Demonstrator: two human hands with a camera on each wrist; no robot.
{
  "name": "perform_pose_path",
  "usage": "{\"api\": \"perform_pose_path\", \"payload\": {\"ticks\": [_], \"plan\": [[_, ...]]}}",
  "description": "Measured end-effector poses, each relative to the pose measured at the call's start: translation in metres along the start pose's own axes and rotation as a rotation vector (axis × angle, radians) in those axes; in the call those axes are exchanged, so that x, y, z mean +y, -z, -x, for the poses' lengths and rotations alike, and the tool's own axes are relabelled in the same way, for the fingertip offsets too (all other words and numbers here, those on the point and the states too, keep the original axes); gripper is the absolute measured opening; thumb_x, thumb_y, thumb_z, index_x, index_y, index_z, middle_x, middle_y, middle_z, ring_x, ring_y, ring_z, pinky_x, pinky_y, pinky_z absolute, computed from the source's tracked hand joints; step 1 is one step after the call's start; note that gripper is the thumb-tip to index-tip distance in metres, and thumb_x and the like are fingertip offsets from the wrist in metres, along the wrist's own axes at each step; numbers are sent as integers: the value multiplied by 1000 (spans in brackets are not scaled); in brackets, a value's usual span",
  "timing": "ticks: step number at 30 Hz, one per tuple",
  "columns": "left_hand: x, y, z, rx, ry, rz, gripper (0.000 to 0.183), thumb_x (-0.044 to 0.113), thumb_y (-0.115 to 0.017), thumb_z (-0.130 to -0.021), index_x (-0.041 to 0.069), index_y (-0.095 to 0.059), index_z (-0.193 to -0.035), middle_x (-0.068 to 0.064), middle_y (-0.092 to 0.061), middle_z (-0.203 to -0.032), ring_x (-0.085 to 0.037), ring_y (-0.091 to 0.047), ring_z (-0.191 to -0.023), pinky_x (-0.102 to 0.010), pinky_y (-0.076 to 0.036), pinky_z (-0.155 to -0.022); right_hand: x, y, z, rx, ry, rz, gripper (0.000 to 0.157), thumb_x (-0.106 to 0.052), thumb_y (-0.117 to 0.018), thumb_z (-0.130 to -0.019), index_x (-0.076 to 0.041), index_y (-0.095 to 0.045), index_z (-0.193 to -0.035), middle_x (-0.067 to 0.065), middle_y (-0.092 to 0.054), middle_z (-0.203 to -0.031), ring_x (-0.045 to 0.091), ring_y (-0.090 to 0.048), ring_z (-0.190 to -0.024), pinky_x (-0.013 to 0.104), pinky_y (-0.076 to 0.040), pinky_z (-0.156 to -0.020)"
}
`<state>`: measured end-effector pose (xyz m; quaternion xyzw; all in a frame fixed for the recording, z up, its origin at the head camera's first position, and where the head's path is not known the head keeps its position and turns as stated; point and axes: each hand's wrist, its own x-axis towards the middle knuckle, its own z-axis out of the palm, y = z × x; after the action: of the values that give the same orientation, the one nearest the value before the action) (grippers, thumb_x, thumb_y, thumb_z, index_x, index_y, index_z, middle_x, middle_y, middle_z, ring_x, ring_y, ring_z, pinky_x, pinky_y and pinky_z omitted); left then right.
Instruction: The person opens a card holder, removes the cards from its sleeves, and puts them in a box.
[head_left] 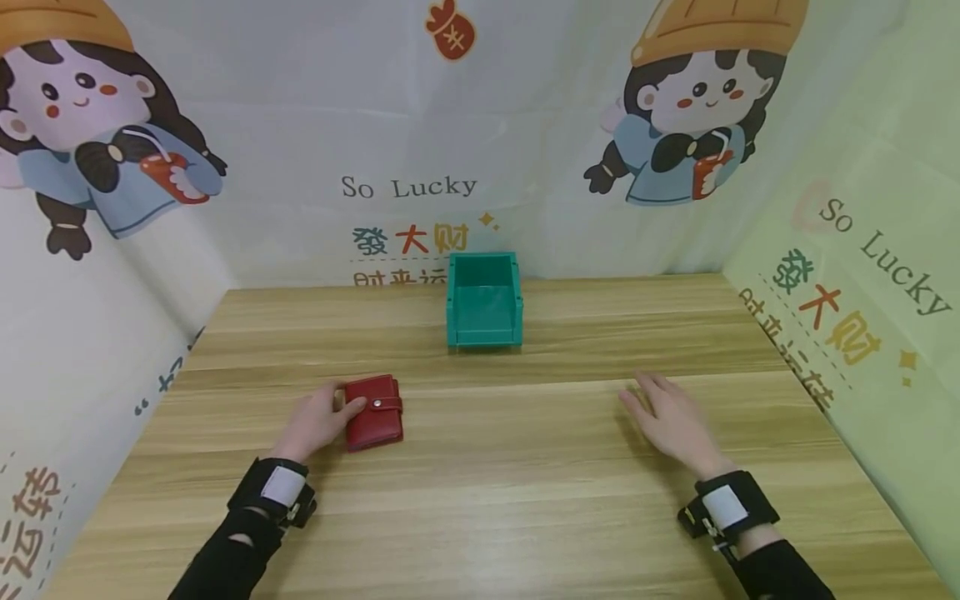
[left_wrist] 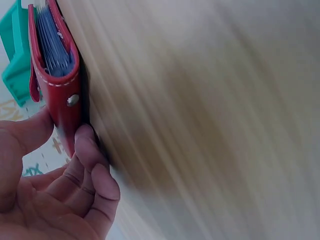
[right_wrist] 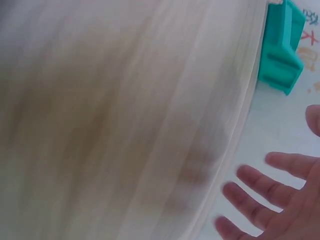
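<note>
A red card holder (head_left: 374,427) with a snap strap lies left of the middle of the table. My left hand (head_left: 318,418) pinches its left edge, thumb on the top cover and fingers curled at the lower edge. In the left wrist view, the card holder (left_wrist: 62,102) shows a stitched spine, a metal stud and a stack of clear sleeves inside. Off to the right, my right hand (head_left: 674,419) hovers over the table with fingers spread and holds nothing. Its relaxed fingers (right_wrist: 267,192) show in the right wrist view.
A teal open-fronted bin (head_left: 485,340) stands at the table's back edge, near the middle. The wood-grain table (head_left: 480,500) is bordered behind and at both sides by a printed cloth (head_left: 300,142). Each wrist wears a black strap with a small device.
</note>
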<state>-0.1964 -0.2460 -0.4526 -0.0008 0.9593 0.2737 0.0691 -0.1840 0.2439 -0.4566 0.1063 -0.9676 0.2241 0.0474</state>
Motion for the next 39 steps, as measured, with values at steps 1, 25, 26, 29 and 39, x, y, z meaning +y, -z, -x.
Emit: {"api": "perform_pose_path", "payload": {"ticks": [1, 25, 26, 29, 39], "plan": [[3, -2, -1, 0, -5, 7, 59, 30, -59, -101, -13, -45, -138, -18, -66, -90, -20, -54, -69, -29, -38, -60, -4, -2, -2, -3, 2, -5, 53, -33, -48, -106, 8, -51, -139, 31, -64, -123, 46, -62, -111, 58, -47, -96], [69, -45, -13, -92, -46, 235, 53, 23, -70, -95, -7, -50, -134, -10, -67, -72, -13, -61, -55, -25, -46, -55, -121, -72, -47, -258, 114, -271, 53, -35, -57, -102, 7, -58, -133, -4, -48, -61, 8, -43, -54, 23, -35, -55], [71, -47, -13, -97, -48, 246, 53, 23, -70, -95, -6, -51, -134, -10, -66, -71, -13, -61, -54, -25, -47, -54, -123, -73, -48, -262, 113, -275, 53, -36, -57, -102, 7, -58, -133, -4, -49, -61, 8, -43, -54, 23, -34, -55], [76, -52, -14, -110, -57, 278, 51, 21, -70, -95, -6, -51, -134, -9, -65, -70, -12, -60, -54, -24, -49, -54, -129, -77, -51, -278, 102, -304, 56, -37, -58, -101, 6, -57, -135, -4, -50, -60, 8, -43, -52, 23, -32, -52], [89, -66, -21, -120, -71, 352, 48, 16, -70, -95, -7, -52, -133, -9, -67, -68, -8, -60, -51, -22, -48, -54, -141, -85, -62, -319, 117, -340, 40, -40, -63, -98, -10, -62, -123, 4, -69, -93, 14, -56, -77, 27, -45, -70]]}}
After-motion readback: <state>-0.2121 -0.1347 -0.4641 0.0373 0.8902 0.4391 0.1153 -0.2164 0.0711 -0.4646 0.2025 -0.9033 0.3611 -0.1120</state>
